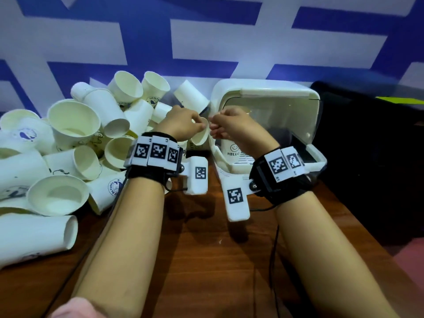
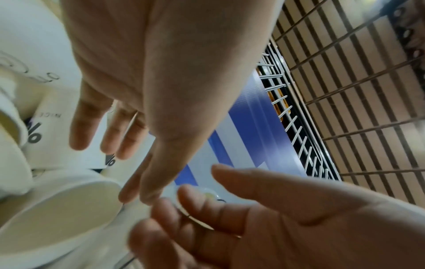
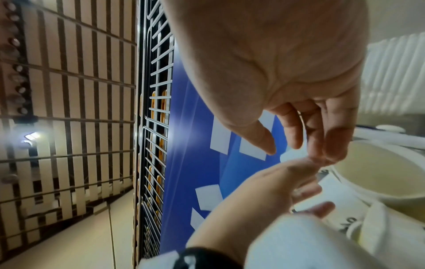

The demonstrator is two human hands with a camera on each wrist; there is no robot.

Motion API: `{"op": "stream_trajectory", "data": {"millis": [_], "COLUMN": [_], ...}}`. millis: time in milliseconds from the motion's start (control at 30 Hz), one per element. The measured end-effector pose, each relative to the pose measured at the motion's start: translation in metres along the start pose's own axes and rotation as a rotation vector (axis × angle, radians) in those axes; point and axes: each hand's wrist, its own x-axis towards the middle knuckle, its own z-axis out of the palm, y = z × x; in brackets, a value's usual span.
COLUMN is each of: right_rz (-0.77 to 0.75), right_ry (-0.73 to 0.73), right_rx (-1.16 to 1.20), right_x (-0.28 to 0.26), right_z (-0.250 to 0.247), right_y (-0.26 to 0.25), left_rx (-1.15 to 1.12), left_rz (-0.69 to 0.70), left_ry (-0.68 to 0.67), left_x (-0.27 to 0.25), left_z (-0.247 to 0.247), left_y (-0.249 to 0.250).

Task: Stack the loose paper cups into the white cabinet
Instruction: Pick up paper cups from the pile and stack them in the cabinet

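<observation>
A cream-lined white paper cup (image 1: 200,137) hangs in the air between my two hands, just left of the white cabinet (image 1: 263,90). My left hand (image 1: 199,125) pinches its rim from the left and my right hand (image 1: 212,130) pinches it from the right. In the left wrist view the left hand (image 2: 138,198) meets the right hand's fingers (image 2: 184,198) at the cup's rim (image 2: 208,193). The right wrist view shows my right hand (image 3: 317,158) closing over the left hand's fingers (image 3: 296,174). The cabinet's clear door (image 1: 305,125) is swung open, and a cup printed HELLO (image 1: 232,150) stands inside.
A big heap of loose paper cups (image 1: 73,125) covers the left of the wooden table (image 1: 206,260), reaching up to my left hand. A black object (image 1: 367,145) stands right of the cabinet. A blue and white wall runs behind everything.
</observation>
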Motion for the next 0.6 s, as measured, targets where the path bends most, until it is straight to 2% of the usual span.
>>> {"op": "stream_trajectory", "data": {"millis": [167, 433, 600], "right_rz": [0.082, 0.145, 0.165], "right_ry": [-0.039, -0.042, -0.022], "right_rx": [-0.113, -0.114, -0.138], "right_x": [0.004, 0.001, 0.002], "right_z": [0.022, 0.034, 0.032], "right_y": [0.015, 0.025, 0.025], "left_rx": [0.099, 0.161, 0.168], "left_rz": [-0.04, -0.024, -0.015], "left_ry": [-0.036, -0.09, -0.038], "left_x": [0.006, 0.017, 0.02], "left_z": [0.011, 0.027, 0.026], "left_y": [-0.004, -0.009, -0.009]}}
